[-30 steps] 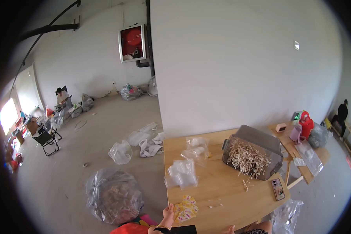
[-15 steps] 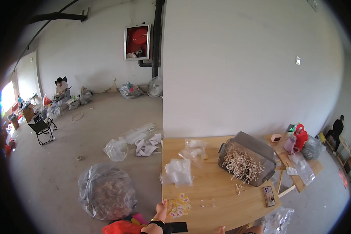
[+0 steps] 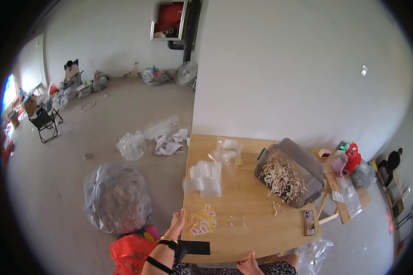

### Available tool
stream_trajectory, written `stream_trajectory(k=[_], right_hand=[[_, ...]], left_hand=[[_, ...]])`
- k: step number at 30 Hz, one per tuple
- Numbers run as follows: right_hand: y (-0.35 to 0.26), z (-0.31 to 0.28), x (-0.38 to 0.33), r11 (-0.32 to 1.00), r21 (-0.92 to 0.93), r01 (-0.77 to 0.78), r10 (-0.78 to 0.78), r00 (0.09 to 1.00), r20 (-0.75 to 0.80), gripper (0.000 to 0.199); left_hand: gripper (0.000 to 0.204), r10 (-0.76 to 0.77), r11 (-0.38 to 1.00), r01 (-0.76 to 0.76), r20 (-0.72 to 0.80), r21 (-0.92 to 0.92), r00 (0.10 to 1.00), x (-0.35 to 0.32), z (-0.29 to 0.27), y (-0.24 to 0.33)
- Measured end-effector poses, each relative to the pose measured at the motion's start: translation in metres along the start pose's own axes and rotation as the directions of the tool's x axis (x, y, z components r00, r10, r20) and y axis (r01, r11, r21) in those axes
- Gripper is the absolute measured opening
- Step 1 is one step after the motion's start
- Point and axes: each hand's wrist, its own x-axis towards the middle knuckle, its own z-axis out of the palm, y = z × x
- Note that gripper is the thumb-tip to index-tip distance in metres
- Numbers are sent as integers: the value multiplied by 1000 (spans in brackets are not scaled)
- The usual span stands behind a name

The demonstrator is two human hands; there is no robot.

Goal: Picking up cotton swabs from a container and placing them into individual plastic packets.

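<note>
At the left edge of the wooden table [image 3: 261, 233], my left hand [image 3: 177, 222] grips the tabletop; its fingertips are partly hidden. My right hand [image 3: 249, 264] holds the front edge, its thumb up against the wood and some fingers out of sight. Close by my left hand lie small yellow and white packets [image 3: 202, 221] in a loose pile. A few cotton swabs [image 3: 237, 224] rest in the middle of the table. Farther right, a tipped grey plastic bin [image 3: 298, 158] spills a heap of swabs [image 3: 282, 178] toward its open side.
Clear plastic bags [image 3: 205, 178] lie at the table's far left, and a phone [image 3: 309, 222] at its right. A black flat piece [image 3: 197, 248] is near the front left. Beside the table stand a large filled bag [image 3: 117, 197] and a red bag [image 3: 128, 254]. Two people sit far off.
My view has tilted downward, so the table sits higher in the picture. My right hand now shows more fully at the front edge. The left hand stays at the left edge.
</note>
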Motion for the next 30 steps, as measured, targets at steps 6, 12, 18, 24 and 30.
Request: stream_trajectory(k=[6,12,18,24,30], right_hand=[[-25,-56,-1,841,-326,-433,457,890,-3,76],[-33,-92,-3,-224,-963,152,342,937,68,72],[-39,-74,-16,-167,-985,47,454,890,-35,76],[-52,-49,-10,766,-598,-235,225,970,-94,84],[-72,-52,8,903,-155,-401,349,894,-281,84]], left_hand=[[34,71,893,-30,74,-449,995,-38,-64,-40],[25,49,995,-62,-152,-82,987,-124,-153,-196],[52,-288,915,259,-52,-309,956,-236,-164,-208],[83,470,860,-452,-23,237,882,-279,-164,-79],[87,480,871,-479,16,105,877,-212,-100,-15]])
